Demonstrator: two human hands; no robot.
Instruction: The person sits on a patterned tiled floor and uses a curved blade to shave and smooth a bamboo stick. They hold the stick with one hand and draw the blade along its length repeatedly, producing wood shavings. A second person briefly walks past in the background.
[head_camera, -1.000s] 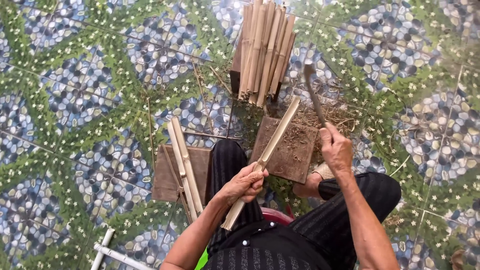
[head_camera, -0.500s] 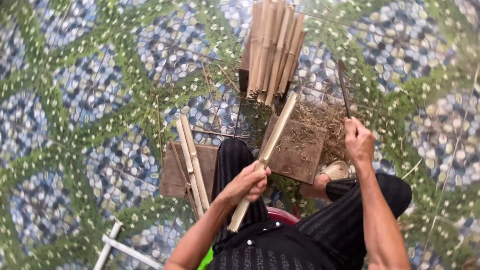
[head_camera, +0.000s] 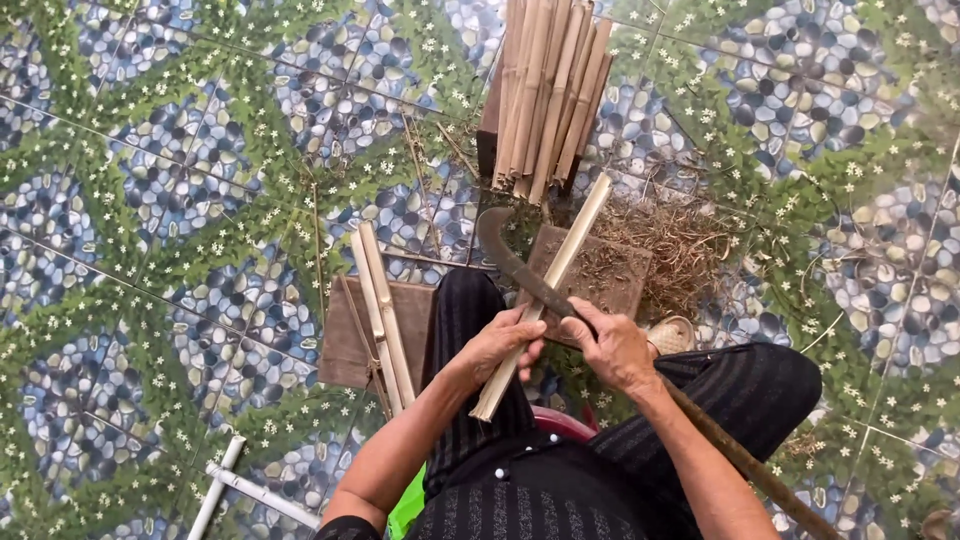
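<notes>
My left hand (head_camera: 497, 343) grips a long pale bamboo strip (head_camera: 570, 247) near its lower end; the strip slants up to the right over a brown wooden block (head_camera: 612, 281). My right hand (head_camera: 617, 345) holds a dark curved-blade knife (head_camera: 512, 262) by its long handle, and the blade lies across the strip just above my left fingers. Both hands sit close together above my knees, which are in dark striped trousers (head_camera: 756, 383).
A bundle of split bamboo pieces (head_camera: 547, 93) rests on a block at the top. Two bamboo strips (head_camera: 382, 317) lie on a flat brown board (head_camera: 352, 335) at the left. Dry shavings (head_camera: 683, 237) pile up right of the block. White rods (head_camera: 232, 487) lie on the patterned tile floor.
My right hand has swung the knife from a raised position at the right down and left, so the blade now crosses the strip beside my left hand.
</notes>
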